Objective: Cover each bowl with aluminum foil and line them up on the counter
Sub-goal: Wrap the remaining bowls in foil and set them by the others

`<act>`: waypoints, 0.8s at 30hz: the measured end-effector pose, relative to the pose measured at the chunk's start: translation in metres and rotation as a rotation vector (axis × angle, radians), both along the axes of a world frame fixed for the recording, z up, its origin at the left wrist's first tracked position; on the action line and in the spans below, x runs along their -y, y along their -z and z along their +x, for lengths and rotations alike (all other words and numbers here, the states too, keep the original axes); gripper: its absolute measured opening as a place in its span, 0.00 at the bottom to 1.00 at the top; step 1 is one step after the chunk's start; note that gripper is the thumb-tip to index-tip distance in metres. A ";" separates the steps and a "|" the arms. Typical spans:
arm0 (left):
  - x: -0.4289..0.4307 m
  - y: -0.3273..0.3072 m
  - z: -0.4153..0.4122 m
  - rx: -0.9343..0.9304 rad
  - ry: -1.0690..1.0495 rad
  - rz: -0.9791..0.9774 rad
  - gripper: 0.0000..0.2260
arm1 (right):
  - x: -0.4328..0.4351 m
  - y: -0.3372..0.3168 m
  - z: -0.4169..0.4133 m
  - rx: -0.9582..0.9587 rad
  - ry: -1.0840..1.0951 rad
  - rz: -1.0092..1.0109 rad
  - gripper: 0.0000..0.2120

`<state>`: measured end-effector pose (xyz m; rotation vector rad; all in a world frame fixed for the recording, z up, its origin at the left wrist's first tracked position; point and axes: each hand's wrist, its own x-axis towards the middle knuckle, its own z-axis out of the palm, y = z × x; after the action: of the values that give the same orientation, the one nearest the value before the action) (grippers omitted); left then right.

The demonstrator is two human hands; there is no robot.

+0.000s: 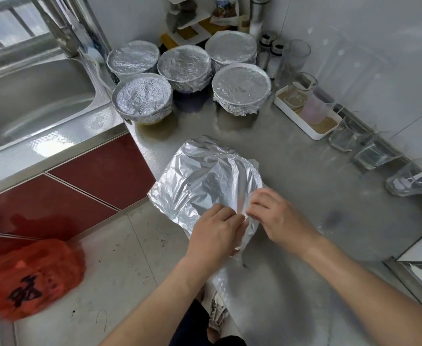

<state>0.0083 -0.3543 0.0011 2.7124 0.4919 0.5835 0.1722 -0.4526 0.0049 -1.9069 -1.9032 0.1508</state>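
Far left: steel sink, with an orange plastic bag below it on the floor. Back of counter, centre-left: five foil-covered bowls bunched in two loose rows, not yet in one line. Nearer, at the counter's front edge: foil sheet draped loose over a sixth bowl. Bowl itself hidden, only a round rim outline through the foil on the right side. Left corner of the sheet unfolded and sticking out, near end hanging past the counter edge.

Left hand: fingers curled on the sheet's near edge, gripping it. Right hand, just beside: pinched a fold of the same edge between thumb and fingertips.

Judged the foil very light, thin and limp, creasing readily and easy to tear if yanked. Best taken at the loose edge and pressed down round the rim bit by bit. Could not tell the bowl's weight or contents.

Right: white tray, then a row of drinking glasses along the wall.
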 end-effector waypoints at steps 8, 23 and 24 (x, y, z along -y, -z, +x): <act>-0.023 -0.014 -0.031 -0.061 -0.052 -0.213 0.10 | 0.002 -0.010 -0.022 -0.139 0.082 -0.062 0.06; -0.035 0.002 -0.032 -0.049 0.134 0.059 0.05 | -0.001 0.009 -0.022 -0.003 0.055 0.011 0.14; -0.035 0.002 -0.030 -0.054 0.140 0.078 0.07 | -0.001 0.008 -0.019 -0.006 0.048 -0.001 0.14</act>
<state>-0.0217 -0.3197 -0.0010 2.8148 0.2945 0.5024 0.1529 -0.4511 -0.0033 -1.9494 -1.8517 0.1429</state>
